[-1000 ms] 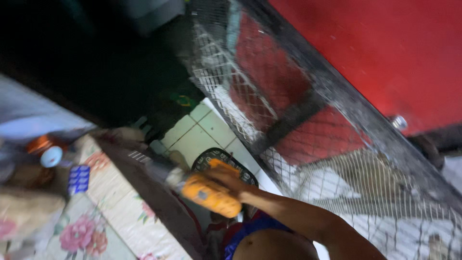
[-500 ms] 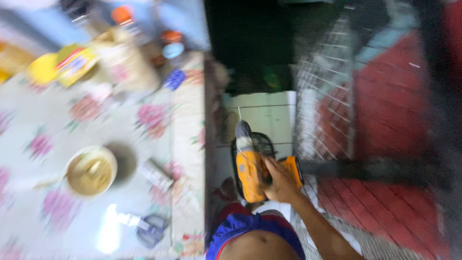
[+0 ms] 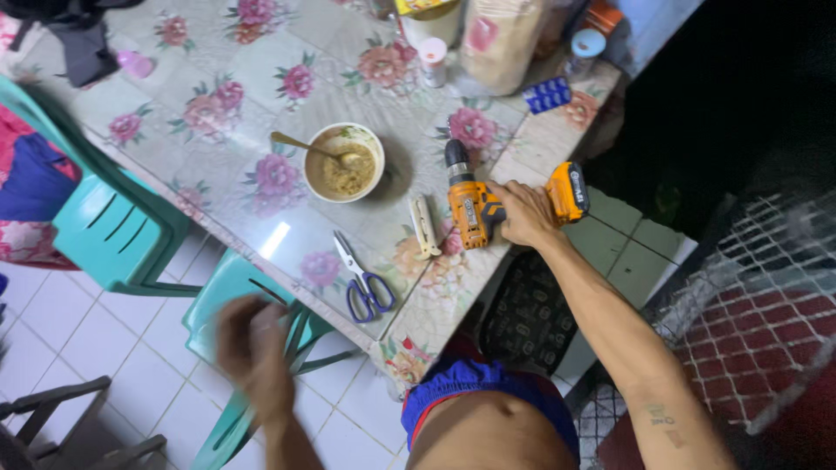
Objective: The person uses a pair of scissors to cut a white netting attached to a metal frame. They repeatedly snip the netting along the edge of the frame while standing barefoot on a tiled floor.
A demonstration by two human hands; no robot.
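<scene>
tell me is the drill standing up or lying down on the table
Lying down: the orange drill rests on its side on the floral table, chuck pointing away, right hand wrapped around its handle.

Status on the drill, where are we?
Done: the orange and black cordless drill lies on its side on the floral tablecloth table, near the edge. In hand: the right hand is wrapped around its grip. Left: letting go; the left hand, blurred, is off the table and holds nothing.
</scene>
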